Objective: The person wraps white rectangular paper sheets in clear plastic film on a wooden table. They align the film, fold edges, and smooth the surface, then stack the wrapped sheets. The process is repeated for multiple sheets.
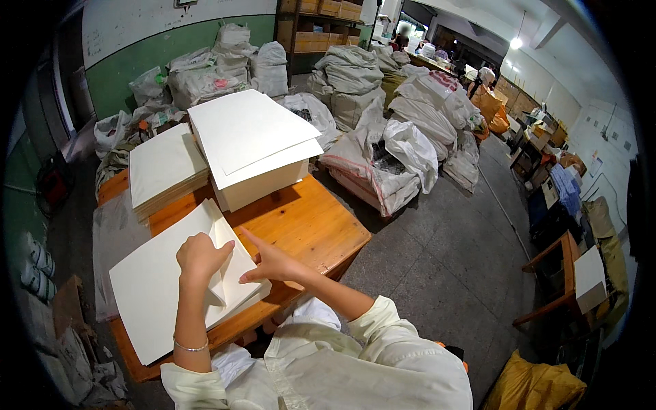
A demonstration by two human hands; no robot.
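Note:
A low stack of large cream paper sheets (147, 301) lies on the wooden table (301, 222) in front of me. The top sheet's right end is folded up into raised flaps (220, 229). My left hand (203, 258) is closed on the edge of this folded paper, its fingers curled and the fingertips partly hidden. Just to the right, my right hand (268, 262) has its thumb and forefinger spread apart at the flap's outer edge, holding nothing that I can see. A bracelet (190, 346) circles my left wrist.
Behind my hands stand a tall stack of white paper (246, 133) and a lower cream stack (164, 164). Clear plastic sheeting (116, 239) hangs over the table's left edge. Bulging woven sacks (383, 160) crowd the floor beyond. A wooden stool (557, 273) is at the right.

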